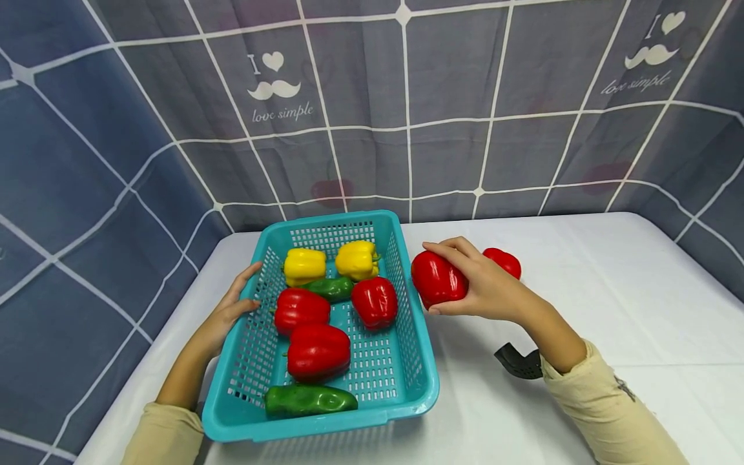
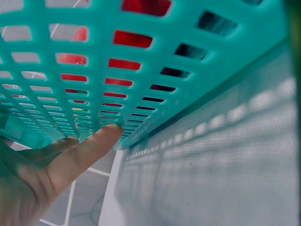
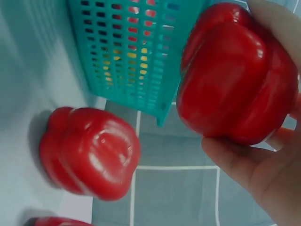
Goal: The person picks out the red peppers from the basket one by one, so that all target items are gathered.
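My right hand [image 1: 482, 281] grips a red bell pepper [image 1: 438, 279] just right of the turquoise basket [image 1: 430, 387], close to its right rim. The right wrist view shows this pepper [image 3: 235, 80] large, with the thumb and fingers around it. My left hand [image 1: 223, 316] rests on the basket's left rim, fingertips over the edge. In the left wrist view a straight finger [image 2: 89, 150] touches the perforated outer wall. Inside the basket lie two yellow bell peppers [image 1: 305, 266], three red bell peppers [image 1: 318, 352] and two long green peppers [image 1: 310, 400].
Another red bell pepper [image 1: 504, 261] sits on the white table [image 1: 610, 290] behind my right hand. A sliver of a further red object [image 3: 59, 221] shows low in the right wrist view. A black curved piece [image 1: 517, 361] is beside my right wrist. A grey checked curtain [image 1: 442, 155] surrounds the table.
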The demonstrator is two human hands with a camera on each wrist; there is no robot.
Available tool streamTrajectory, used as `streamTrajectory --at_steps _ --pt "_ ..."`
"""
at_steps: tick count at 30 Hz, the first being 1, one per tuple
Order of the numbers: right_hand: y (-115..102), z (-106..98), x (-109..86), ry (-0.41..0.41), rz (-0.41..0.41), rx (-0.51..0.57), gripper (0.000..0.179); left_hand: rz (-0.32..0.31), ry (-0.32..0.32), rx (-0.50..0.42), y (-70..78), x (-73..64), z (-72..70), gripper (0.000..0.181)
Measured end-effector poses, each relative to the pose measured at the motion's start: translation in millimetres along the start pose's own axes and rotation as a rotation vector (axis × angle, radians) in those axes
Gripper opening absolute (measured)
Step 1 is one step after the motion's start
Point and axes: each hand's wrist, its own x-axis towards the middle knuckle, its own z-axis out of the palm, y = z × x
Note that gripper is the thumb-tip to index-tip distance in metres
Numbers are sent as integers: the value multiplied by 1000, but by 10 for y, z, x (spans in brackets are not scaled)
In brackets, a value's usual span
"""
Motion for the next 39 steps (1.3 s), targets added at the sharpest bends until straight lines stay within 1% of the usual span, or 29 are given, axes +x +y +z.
streamTrajectory --at_steps 6,15,23,32,36,39 --pt "85 -44 -46 0 27 -27 85 2 -1 -5 1 -2 4 65" --pt "254 -212 -138 55 50 -39 84 8 -4 7 -9 1 3 64" --pt "402 -348 -230 104 76 -93 82 9 -8 4 3 -5 8 65" --pt "569 -473 -265 82 157 -108 84 4 -13 2 12 -8 -1 65" --pt "618 -545 -293 78 197 -111 85 3 -9 2 7 -4 -4 64" --pt "636 -594 -312 57 235 -115 86 3 -7 -2 2 -4 -2 65"
